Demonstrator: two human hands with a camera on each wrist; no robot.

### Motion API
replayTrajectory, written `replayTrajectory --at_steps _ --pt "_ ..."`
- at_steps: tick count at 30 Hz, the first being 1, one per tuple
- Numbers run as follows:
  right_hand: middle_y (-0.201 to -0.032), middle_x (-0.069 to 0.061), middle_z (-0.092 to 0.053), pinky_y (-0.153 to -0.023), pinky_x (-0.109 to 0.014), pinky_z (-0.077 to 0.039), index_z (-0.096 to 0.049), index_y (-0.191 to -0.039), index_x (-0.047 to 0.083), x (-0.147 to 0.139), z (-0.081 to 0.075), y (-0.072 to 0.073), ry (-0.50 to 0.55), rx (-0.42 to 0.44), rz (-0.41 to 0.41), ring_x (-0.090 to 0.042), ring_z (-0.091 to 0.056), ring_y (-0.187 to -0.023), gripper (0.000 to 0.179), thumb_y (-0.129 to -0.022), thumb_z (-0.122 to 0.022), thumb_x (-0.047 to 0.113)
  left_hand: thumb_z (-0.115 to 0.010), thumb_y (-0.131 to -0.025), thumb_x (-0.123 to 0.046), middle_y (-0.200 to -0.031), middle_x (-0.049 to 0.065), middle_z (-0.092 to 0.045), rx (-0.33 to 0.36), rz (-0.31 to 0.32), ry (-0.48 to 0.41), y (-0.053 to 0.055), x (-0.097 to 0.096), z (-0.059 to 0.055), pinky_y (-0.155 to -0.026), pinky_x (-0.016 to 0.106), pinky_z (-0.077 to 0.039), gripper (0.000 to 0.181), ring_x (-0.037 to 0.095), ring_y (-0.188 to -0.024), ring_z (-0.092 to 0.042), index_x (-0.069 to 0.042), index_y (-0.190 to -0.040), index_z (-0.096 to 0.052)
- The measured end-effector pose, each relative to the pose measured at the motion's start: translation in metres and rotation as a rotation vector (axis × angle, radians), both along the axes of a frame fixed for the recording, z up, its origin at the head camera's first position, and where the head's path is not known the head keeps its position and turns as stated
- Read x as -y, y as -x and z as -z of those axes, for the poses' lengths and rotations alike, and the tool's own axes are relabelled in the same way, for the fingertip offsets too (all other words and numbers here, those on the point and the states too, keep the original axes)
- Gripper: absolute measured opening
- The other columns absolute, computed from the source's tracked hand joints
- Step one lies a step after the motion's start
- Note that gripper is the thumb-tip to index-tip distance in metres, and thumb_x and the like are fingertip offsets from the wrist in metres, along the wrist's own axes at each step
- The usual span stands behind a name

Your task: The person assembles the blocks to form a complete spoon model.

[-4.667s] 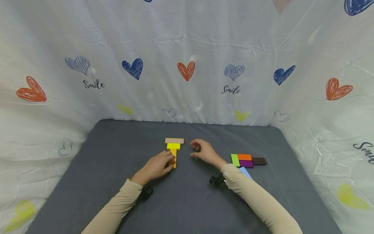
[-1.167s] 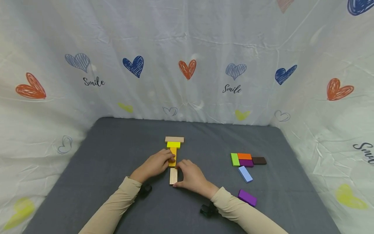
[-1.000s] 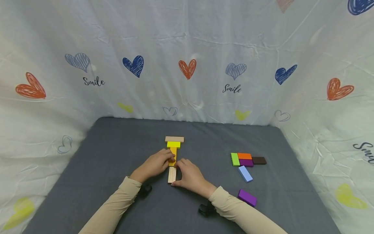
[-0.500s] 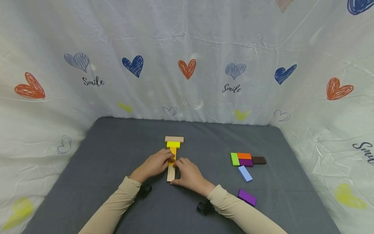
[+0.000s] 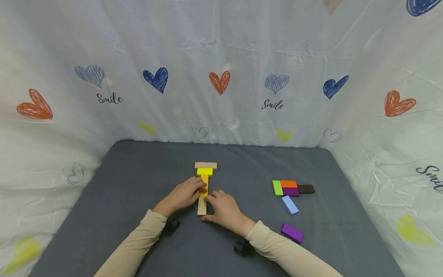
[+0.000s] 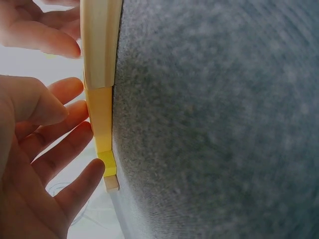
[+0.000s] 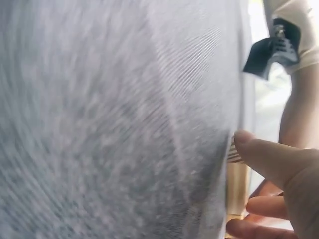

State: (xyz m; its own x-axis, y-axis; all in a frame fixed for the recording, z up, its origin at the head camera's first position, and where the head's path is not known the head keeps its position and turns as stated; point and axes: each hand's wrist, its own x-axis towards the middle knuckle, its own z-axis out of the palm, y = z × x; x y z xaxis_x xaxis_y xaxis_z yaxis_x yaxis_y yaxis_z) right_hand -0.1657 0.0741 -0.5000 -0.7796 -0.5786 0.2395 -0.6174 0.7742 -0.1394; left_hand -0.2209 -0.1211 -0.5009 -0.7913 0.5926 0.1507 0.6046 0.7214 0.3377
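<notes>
In the head view a column of flat wooden blocks runs toward me: a tan block (image 5: pixel 205 166) across the top, a yellow block (image 5: pixel 205 172), an orange block (image 5: pixel 204 191), then a striped natural-wood block (image 5: pixel 202 207) at the near end. My left hand (image 5: pixel 181 195) rests its fingertips on the orange block, fingers spread in the left wrist view. At the right side of the striped block is my right hand (image 5: pixel 226 209), its index finger by the far end and its thumb by the near end. A narrow gap shows between thumb and block.
To the right lie a lime green block (image 5: pixel 277 188), an orange block (image 5: pixel 288 184), a dark purple block (image 5: pixel 290 192) and a dark brown block (image 5: pixel 306 189), grouped together. Nearer are a light blue block (image 5: pixel 290 205) and a purple block (image 5: pixel 292 233). A curtain (image 5: pixel 242 111) stands behind the table.
The right hand brought the striped block to the column and slid it left and away until it met the orange block. Now its thumb has drawn back slightly. The left hand stays put.
</notes>
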Motion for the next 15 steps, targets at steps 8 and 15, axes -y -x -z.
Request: replayTrajectory --at_steps 8,15 --pt "-0.106 0.002 -0.068 -0.077 -0.033 -0.054 -0.069 -0.120 0.019 -0.034 -0.012 -0.008 0.105 0.209 0.041 -0.013 -0.063 -0.093 0.051 -0.079 -0.078 0.048 -0.057 -0.094 -0.005 -0.105 -0.003 -0.063 -0.007 -0.005 -0.005 -0.002 -0.001 -0.001 -0.081 0.031 -0.054 0.022 0.012 -0.096 -0.057 -0.016 -0.108 -0.069" --pt "-0.108 0.000 -0.068 -0.085 -0.037 -0.054 -0.067 -0.122 0.016 -0.111 -0.024 -0.021 0.234 0.306 0.083 -0.018 -0.064 -0.100 0.049 -0.079 -0.081 0.035 -0.055 -0.095 -0.006 -0.108 -0.005 -0.063 0.020 -0.024 0.001 -0.002 -0.002 -0.001 -0.085 0.032 -0.055 0.024 0.011 -0.102 -0.058 -0.018 -0.109 -0.069"
